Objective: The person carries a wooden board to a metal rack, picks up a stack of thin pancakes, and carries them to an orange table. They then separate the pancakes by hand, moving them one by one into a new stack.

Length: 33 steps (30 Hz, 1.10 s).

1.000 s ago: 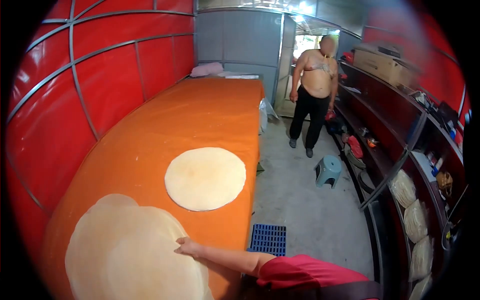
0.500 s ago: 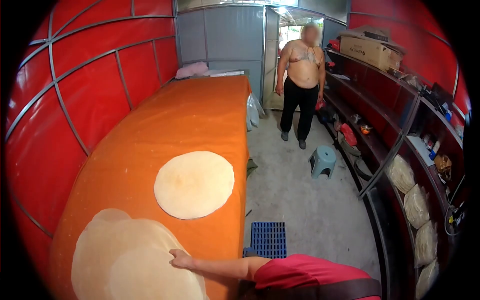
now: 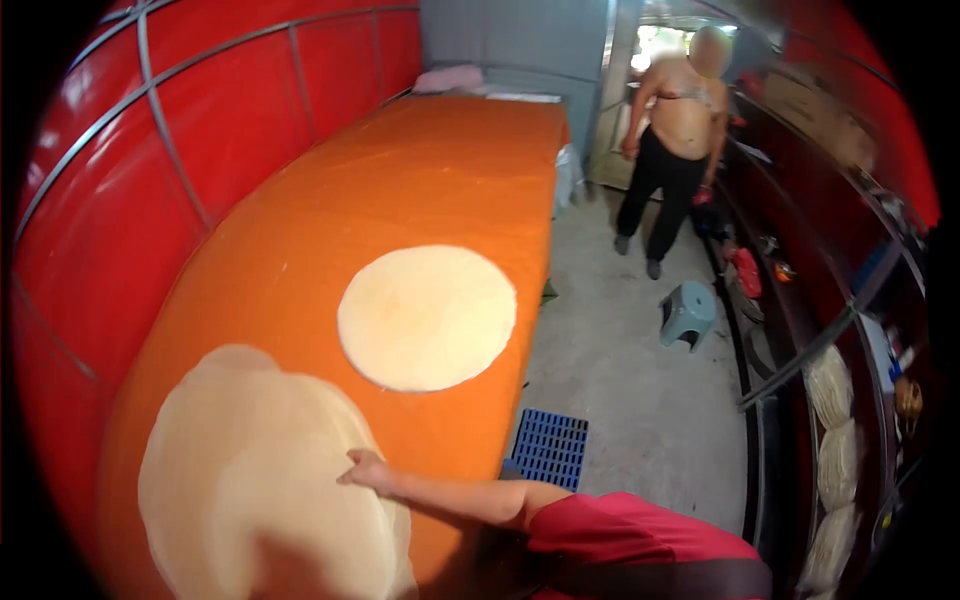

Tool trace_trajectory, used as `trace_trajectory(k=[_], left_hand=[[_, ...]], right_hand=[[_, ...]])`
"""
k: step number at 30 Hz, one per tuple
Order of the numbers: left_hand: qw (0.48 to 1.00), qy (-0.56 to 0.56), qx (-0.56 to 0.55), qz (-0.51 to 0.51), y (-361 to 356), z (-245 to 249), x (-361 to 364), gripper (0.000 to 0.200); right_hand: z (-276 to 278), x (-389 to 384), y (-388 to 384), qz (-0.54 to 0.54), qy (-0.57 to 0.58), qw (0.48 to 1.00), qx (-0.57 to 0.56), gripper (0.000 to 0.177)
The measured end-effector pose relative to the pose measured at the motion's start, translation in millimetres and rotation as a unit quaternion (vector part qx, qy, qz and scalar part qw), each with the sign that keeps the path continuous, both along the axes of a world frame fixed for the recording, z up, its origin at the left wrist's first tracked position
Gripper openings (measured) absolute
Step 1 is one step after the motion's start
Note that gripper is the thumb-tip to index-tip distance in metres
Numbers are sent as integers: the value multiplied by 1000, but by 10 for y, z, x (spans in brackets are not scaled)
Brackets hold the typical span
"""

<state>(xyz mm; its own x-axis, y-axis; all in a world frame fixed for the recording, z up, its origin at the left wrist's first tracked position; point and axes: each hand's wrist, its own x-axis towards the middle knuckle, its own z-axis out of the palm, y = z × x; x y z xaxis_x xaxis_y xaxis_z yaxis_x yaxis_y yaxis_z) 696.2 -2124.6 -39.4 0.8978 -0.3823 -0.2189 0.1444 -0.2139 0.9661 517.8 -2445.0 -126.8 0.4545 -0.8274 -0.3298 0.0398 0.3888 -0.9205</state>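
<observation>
Several large, thin, round flatbreads (image 3: 230,450) lie overlapping at the near left of the orange-covered table (image 3: 400,170). My right hand (image 3: 370,472), reaching in from the right, has its fingers closed at the right edge of the upper flatbread. A single round flatbread (image 3: 430,318) rests flat farther up the table, apart from my hand. My left hand does not show. A dark brownish patch, perhaps a shadow, falls across the near part of the stack.
Beyond the table's far right end stands another person (image 3: 680,130). A grey-blue stool (image 3: 688,312) and a blue plastic grate (image 3: 550,448) are on the concrete floor. Shelves (image 3: 790,300) with bagged goods (image 3: 838,470) line the right side; a red wall runs along the left.
My view has turned, so the table and room appear shifted. My right hand stays at the flatbread's edge. The brownish patch has come onto the stack. The other person leans a little.
</observation>
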Motion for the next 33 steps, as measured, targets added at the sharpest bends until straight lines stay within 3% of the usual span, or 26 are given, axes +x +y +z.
trace_trajectory(k=[2,5,8,12,13,15,16,17,19,21,22,25,26,27,28,30,33], left_hand=[[1000,-17,-2,-13,-217,364,-132,61],[998,-28,-19,-48,-572,808,-289,57],[995,-28,-38,-91,-1009,1193,-468,52],[986,-4,-79,-149,-1784,1517,-679,47],[983,17,-97,-155,-2065,1563,-749,45],[977,61,-117,-164,-2663,1688,-980,42],[975,86,-119,-169,-2964,1767,-1139,41],[971,62,-119,-196,-3210,1772,-1236,41],[946,7,-170,-276,-3665,1271,-1089,40],[936,51,-237,-255,-4070,868,-1117,41],[943,124,-250,-182,-4242,813,-1391,43],[890,184,-304,-284,-4433,38,-1675,38],[890,192,-300,-283,-4467,-225,-1789,36],[890,201,-296,-282,-4499,-487,-1903,35],[921,197,-252,-222,-4540,-760,-1963,34],[945,212,-193,-160,-4593,-900,-1949,33],[950,254,-107,-144,-4506,-691,-1986,34]], right_hand=[[277,-73,-154,139,-4,990,15,30],[180,111,-317,106,-1,992,-73,27],[1052,-261,-632,133,-24,985,-109,27],[1407,-654,-1391,133,-65,981,-126,28],[1439,-752,-1638,88,-24,977,-192,29],[1455,-983,-2200,27,-52,963,-262,33],[1907,-1299,-2311,8,69,972,-223,33],[1845,-1428,-2627,-3,30,963,-269,33],[1863,-1787,-3134,-28,41,957,-284,29],[1819,-2116,-3541,-20,-41,968,-248,26],[1751,-2208,-3681,-32,-95,965,-241,25],[1268,-2497,-4059,-8,-49,984,-173,24],[913,-2549,-4201,-7,-13,989,-144,24],[695,-2594,-4204,1,120,984,-129,22],[260,-2635,-4221,-8,116,983,-141,19],[164,-2634,-4212,-92,12,995,-23,20],[370,-2676,-4226,5,60,998,-7,17]])
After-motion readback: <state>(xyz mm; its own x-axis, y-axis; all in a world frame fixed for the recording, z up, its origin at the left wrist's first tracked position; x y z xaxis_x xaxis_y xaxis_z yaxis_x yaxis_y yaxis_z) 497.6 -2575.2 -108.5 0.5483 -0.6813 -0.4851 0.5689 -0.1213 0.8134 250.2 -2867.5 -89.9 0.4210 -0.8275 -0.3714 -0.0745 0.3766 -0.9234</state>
